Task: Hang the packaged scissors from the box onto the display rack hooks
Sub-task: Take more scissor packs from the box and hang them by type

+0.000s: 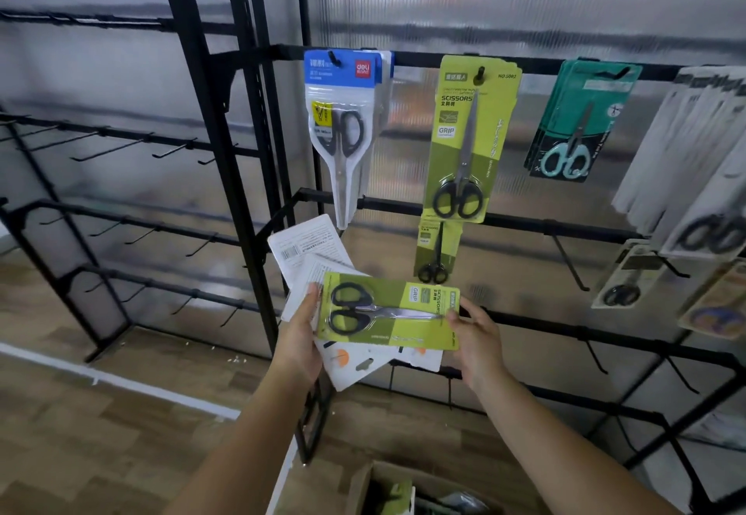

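My left hand (300, 337) grips a fanned stack of packaged scissors: a green pack with black-handled scissors (387, 310) lies sideways on top, and white-backed packs (306, 250) stick out behind it. My right hand (478, 343) pinches the green pack's right end. Both hands are in front of the black display rack (258, 118). On its top bar hang a blue pack (343, 122), a large green pack (468, 139) and a teal pack (577, 122). A smaller green pack (436, 252) hangs on the second bar. The cardboard box (371, 482) sits on the floor at the bottom.
White packs (694, 159) and further packs hang at the far right. Empty hooks (569, 264) stick out of the lower bars on the right, and more of them line the left rack section (117, 147). Wooden floor lies below.
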`<move>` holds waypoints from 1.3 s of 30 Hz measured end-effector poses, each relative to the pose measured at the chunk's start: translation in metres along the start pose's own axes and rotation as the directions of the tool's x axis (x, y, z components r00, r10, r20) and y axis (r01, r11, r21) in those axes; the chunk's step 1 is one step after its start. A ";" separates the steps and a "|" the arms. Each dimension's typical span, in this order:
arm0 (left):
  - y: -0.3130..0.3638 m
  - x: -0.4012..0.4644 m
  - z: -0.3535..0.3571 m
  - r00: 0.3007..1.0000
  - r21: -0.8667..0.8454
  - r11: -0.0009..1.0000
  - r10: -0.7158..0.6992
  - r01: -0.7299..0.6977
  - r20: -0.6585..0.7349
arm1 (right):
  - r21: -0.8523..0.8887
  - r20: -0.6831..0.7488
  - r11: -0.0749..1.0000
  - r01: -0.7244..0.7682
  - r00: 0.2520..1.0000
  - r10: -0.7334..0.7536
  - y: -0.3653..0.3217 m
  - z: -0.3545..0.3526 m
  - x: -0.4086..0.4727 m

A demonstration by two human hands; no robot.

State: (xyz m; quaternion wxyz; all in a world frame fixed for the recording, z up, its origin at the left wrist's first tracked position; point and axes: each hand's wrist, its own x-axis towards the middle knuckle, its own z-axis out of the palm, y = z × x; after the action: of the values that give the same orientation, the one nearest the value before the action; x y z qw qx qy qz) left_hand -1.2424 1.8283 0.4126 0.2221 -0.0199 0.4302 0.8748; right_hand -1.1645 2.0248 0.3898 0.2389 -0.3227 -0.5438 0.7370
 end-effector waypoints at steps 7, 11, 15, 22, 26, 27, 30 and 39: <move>0.011 0.000 -0.009 0.987 0.093 0.984 0.159 -0.155 -0.035 | -0.052 -0.190 0.990 0.135 0.971 -0.142 -0.002 -0.008 0.010; 0.022 0.000 -0.016 0.981 0.291 0.942 0.190 -0.168 -0.049 | -0.093 -0.092 0.963 0.252 0.961 -0.261 -0.014 -0.015 0.017; 0.015 -0.006 -0.004 0.982 0.420 0.891 0.122 -0.173 0.145 | -0.267 0.166 0.867 0.421 0.906 -0.389 -0.029 0.010 0.014; -0.006 -0.005 0.014 0.940 0.484 0.843 0.071 -0.236 0.335 | -0.410 0.326 0.687 0.600 0.800 -0.504 -0.046 0.047 0.006; -0.008 -0.001 0.012 0.944 0.466 0.838 0.159 -0.283 0.289 | -0.373 0.202 0.737 0.563 0.825 -0.528 -0.045 0.049 0.000; -0.009 0.000 0.012 0.945 0.462 0.837 0.181 -0.293 0.271 | -0.322 0.178 0.805 0.498 0.867 -0.466 -0.043 0.048 -0.002; -0.012 0.003 0.010 0.950 0.422 0.858 0.207 -0.292 0.235 | -0.214 0.218 0.965 0.151 0.971 -0.103 -0.032 0.045 -0.009; -0.019 0.009 0.005 0.958 0.458 0.842 0.227 -0.284 0.176 | -0.433 0.180 0.848 0.306 0.951 -0.251 -0.015 0.013 0.009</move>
State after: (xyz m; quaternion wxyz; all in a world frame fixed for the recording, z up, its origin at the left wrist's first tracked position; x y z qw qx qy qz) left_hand -1.2423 1.8452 0.3993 0.1256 0.1432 0.6182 0.7626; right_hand -1.1800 2.0268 0.4048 0.2284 -0.2438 -0.7554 0.5637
